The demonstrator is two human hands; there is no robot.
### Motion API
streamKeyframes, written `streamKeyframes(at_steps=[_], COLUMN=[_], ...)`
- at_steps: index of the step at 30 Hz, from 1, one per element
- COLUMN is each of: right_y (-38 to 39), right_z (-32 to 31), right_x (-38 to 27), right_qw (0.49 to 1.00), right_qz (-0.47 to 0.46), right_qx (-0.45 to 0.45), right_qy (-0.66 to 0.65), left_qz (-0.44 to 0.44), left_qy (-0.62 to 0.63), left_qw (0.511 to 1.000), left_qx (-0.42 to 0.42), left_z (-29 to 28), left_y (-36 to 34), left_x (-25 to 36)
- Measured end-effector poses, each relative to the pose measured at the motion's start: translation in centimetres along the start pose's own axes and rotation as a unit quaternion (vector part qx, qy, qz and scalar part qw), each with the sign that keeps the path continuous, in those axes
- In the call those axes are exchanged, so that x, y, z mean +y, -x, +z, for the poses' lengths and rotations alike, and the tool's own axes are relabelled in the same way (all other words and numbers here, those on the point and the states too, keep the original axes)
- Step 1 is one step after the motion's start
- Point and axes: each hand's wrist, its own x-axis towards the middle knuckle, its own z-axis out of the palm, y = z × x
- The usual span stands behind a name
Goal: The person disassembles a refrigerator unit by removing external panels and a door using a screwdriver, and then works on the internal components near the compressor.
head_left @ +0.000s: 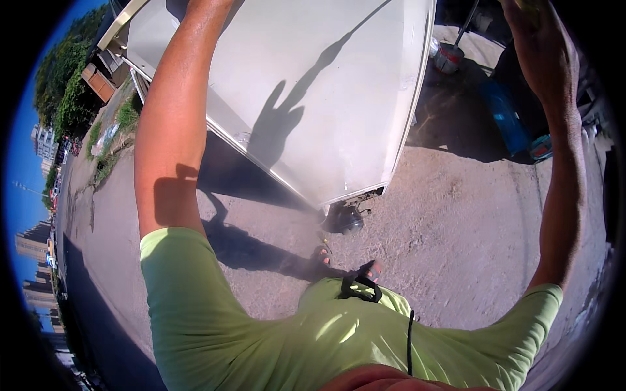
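Note:
A large white metal appliance (339,111) tilts in front of me, with a dark compressor (344,218) at its lower corner. My left forearm reaches up over it on the left, with the hand beyond the top edge. My right hand (531,45) is raised at the top right, beside the appliance. Its fingertips are cut off or hidden, and a small yellowish patch shows near them, too unclear to name. Shadows of a hand and a long thin shape fall on the white surface.
Rough concrete ground (437,215) surrounds my sandalled feet (372,270). A bucket (448,60) with a pole and a blue object (505,117) lie in shade at the right. A brown wooden crate (98,83), bushes (72,111) and distant buildings line the left.

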Motion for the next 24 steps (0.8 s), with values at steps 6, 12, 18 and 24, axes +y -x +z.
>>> streamKeyframes(at_steps=[6, 12, 18, 24], right_y=[-1.2, -0.5, 0.0, 0.5], right_z=[-0.9, -1.1, -0.2, 0.0], right_x=[-0.5, 0.6, 2.2, 2.7], right_qw=[0.999, 0.997, 0.987, 0.988], right_qz=[-0.038, -0.062, 0.115, -0.068], right_qx=[-0.014, 0.001, -0.048, 0.007], right_qy=[0.032, 0.037, 0.101, 0.138], left_qz=[-0.027, -0.013, -0.031, -0.023], left_qy=[0.036, 0.037, -0.034, -0.016], left_qw=[0.999, 0.999, 0.995, 0.993], left_qx=[0.012, 0.028, 0.085, 0.112], left_z=[1.9, 1.2, 1.2, 1.3], left_y=[0.8, 0.4, 0.9, 1.0], left_x=[-0.3, -1.1, 0.9, 0.9])
